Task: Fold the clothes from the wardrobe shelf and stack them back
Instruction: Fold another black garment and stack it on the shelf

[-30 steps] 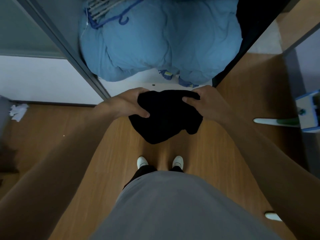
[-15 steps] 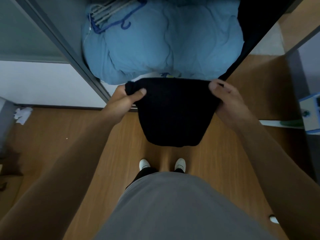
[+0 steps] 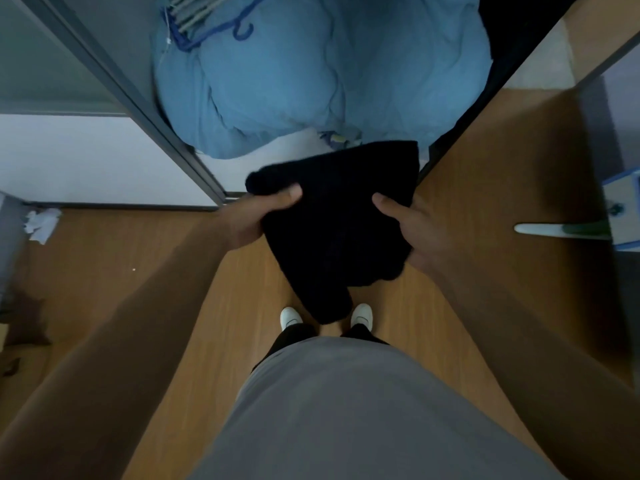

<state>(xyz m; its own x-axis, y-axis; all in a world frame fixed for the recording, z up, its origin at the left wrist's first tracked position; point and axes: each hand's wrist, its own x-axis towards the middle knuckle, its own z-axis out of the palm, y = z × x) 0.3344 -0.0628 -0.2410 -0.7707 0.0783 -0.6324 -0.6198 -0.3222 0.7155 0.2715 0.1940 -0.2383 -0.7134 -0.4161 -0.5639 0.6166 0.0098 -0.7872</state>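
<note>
Left hand [image 3: 258, 216] and right hand [image 3: 412, 220] pinch the black knit garment [image 3: 336, 230] mid-frame, thumbs on top, likely steadying the fold.

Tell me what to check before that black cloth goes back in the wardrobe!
1. Left hand holds the black garment: ok.
2. Right hand holds its other side: ok.
3. Fold neat: not ok, the lower end hangs in an uneven point.
4. Bare shelf in front of the blue bedding: ok.
5. Other folded clothes to stack on: cannot tell.
</note>
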